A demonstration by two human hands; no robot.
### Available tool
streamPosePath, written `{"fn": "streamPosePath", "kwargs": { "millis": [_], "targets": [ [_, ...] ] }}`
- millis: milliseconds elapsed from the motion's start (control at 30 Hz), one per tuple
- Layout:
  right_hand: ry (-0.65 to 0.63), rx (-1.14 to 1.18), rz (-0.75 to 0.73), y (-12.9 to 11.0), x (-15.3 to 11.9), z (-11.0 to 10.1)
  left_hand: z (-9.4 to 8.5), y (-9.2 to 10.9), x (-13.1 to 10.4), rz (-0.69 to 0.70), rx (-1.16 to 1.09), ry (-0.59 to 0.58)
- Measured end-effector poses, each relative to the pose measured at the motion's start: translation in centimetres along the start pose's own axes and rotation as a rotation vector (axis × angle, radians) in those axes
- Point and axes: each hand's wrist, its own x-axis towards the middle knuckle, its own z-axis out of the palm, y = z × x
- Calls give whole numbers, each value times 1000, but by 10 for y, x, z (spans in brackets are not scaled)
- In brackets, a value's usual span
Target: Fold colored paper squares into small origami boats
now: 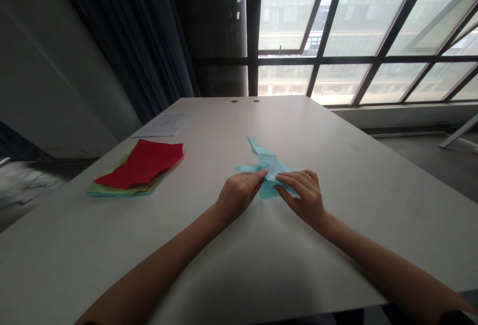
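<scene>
A light blue sheet of paper (267,158), folded into a shape with several pointed ends, is held just above or on the white table (209,245). My left hand (239,193) pinches it from the left, thumb and fingers pressed together near its middle. From the right, my right hand (304,193) grips the paper between thumb and fingers. One long point sticks out toward the far side, and a smaller one points left. The parts under my fingers are hidden.
A red sheet (144,164) lies on a stack of green, yellow and blue sheets (112,192) at the left. Behind it is a printed page (164,124). Two small round fittings (234,101) sit near the far edge, with windows beyond.
</scene>
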Motion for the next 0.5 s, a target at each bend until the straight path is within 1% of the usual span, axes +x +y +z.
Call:
{"fn": "streamPosePath", "kwargs": {
  "millis": [200, 333, 400, 500],
  "targets": [
    [45, -33, -50, 0, 2, -2, 1, 6, 1, -72, -47, 30],
    [61, -11, -60, 0, 3, -2, 1, 7, 1, -143, -60, 42],
    [66, 27, -60, 2, 3, -2, -1, 7, 1, -171, -75, 26],
    [45, 78, -64, 5, 1, -2, -4, 6, 3, -152, -124, -30]
  ]
}}
